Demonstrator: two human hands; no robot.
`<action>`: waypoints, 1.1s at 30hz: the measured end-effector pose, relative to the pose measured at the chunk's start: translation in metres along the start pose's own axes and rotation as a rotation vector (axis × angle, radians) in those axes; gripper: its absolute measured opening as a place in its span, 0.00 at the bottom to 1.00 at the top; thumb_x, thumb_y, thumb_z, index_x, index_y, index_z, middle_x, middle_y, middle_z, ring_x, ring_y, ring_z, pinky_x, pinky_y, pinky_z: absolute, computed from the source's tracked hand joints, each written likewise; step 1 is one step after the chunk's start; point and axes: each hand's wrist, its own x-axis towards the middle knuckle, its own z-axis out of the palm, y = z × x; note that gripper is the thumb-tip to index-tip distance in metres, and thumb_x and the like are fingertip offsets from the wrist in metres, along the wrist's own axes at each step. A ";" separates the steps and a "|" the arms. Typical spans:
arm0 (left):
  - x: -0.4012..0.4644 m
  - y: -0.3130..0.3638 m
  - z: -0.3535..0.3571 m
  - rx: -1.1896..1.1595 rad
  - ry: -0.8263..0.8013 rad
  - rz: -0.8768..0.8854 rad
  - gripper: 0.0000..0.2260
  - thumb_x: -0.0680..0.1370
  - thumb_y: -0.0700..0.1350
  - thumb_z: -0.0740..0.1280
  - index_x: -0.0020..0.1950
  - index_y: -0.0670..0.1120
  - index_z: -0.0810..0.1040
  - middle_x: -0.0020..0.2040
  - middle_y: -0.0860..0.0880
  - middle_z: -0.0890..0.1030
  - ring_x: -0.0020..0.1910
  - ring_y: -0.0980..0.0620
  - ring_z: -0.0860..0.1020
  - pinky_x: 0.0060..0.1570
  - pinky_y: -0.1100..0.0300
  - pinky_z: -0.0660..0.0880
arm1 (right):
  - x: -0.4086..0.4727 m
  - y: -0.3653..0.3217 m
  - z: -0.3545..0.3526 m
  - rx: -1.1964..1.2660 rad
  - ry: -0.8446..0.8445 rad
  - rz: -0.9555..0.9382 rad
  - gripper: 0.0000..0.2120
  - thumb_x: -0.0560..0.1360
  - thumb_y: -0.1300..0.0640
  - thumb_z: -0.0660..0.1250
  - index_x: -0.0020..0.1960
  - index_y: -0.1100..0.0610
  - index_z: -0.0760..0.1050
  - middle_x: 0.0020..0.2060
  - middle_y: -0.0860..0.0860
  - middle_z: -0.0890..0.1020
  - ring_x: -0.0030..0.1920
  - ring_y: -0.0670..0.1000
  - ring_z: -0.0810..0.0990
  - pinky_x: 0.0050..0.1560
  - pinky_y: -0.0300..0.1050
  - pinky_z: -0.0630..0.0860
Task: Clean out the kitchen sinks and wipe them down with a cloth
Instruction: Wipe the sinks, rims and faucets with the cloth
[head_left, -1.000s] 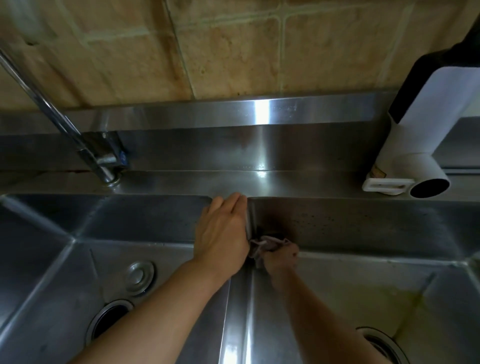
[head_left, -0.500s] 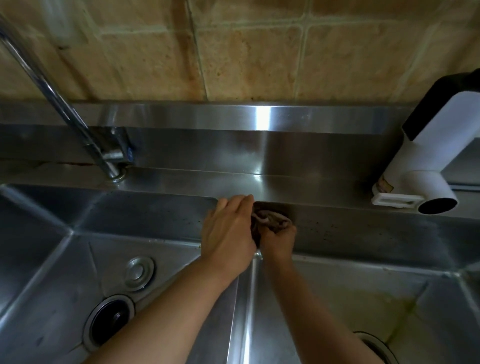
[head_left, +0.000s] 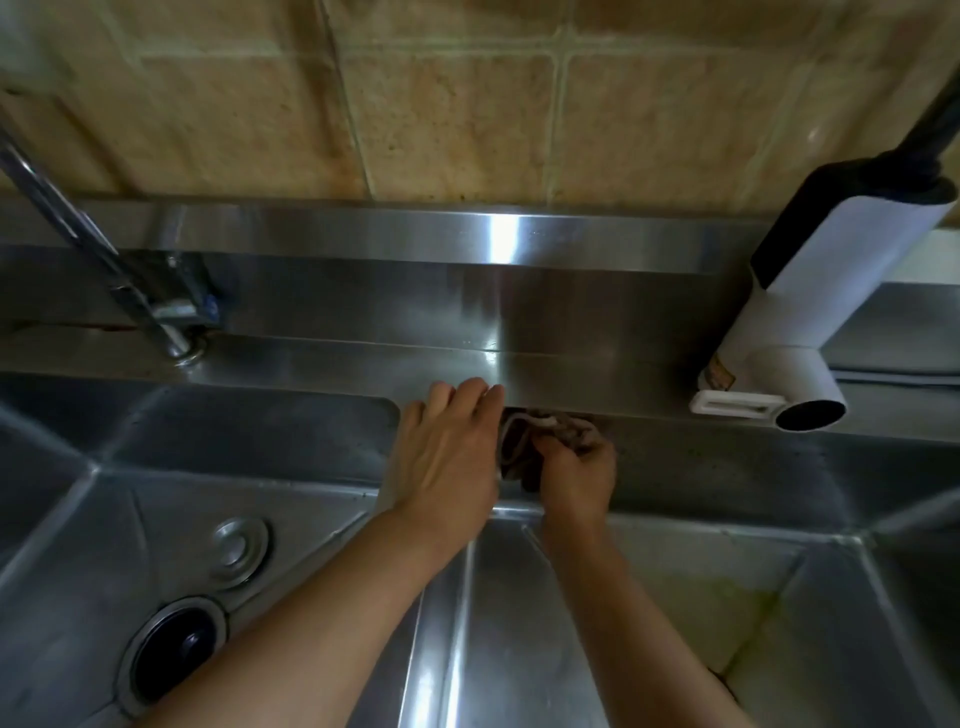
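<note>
Wiping: I see the right hand (head_left: 576, 470) bunching the brown cloth (head_left: 540, 434) in curled fingers against the right sink (head_left: 701, 462) back wall, at the top corner beside the divider (head_left: 457, 613)
Left hand (head_left: 447, 457): fingers straight and together, laid flat over the divider's far end; touching the back ledge (head_left: 332, 358)
Left sink (head_left: 249, 441): open drain (head_left: 174, 649); round plug (head_left: 239, 545) just beyond it
Right basin floor: yellowish staining
Ledge: chrome tap (head_left: 104, 260) left; white faucet unit (head_left: 810, 312) right

A bunched brown cloth (head_left: 540, 441) is pressed against the back wall of the right steel sink (head_left: 727, 467), beside the divider (head_left: 457, 613).
</note>
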 end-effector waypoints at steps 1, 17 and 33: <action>0.004 0.006 0.001 0.002 -0.009 0.024 0.29 0.76 0.41 0.62 0.76 0.49 0.57 0.72 0.51 0.62 0.67 0.49 0.62 0.63 0.56 0.62 | 0.003 -0.004 0.000 0.023 -0.008 -0.020 0.10 0.70 0.72 0.67 0.41 0.58 0.79 0.37 0.58 0.83 0.35 0.51 0.83 0.33 0.43 0.79; 0.018 0.019 0.010 0.018 -0.037 -0.004 0.28 0.73 0.38 0.62 0.72 0.50 0.64 0.66 0.52 0.66 0.63 0.49 0.65 0.60 0.53 0.61 | 0.017 0.011 -0.045 -0.111 -0.004 0.042 0.11 0.71 0.70 0.66 0.39 0.56 0.81 0.32 0.51 0.84 0.35 0.51 0.84 0.32 0.43 0.80; 0.016 0.066 0.032 -0.069 0.076 0.087 0.30 0.71 0.37 0.66 0.72 0.52 0.66 0.70 0.53 0.65 0.66 0.50 0.62 0.64 0.51 0.58 | 0.064 0.068 -0.087 -0.627 0.025 0.157 0.07 0.71 0.60 0.71 0.48 0.53 0.84 0.45 0.59 0.85 0.50 0.59 0.82 0.51 0.43 0.79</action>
